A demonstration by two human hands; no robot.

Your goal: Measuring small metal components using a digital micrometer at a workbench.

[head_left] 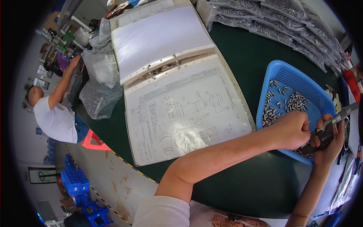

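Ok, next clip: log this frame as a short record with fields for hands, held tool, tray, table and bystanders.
Left hand: left hand closed over the small parts, meeting the caliper
Right hand: right hand gripping a dark metal caliper
Tray: blue perforated plastic tray holding small silvery metal cylinders
Table: dark green table, open ring binder with technical drawing, clear bags of parts
Bystanders: person in white shirt at far left

binder (pixel 170 75) left of basket (pixel 291 77), parts (pixel 281 104) inside
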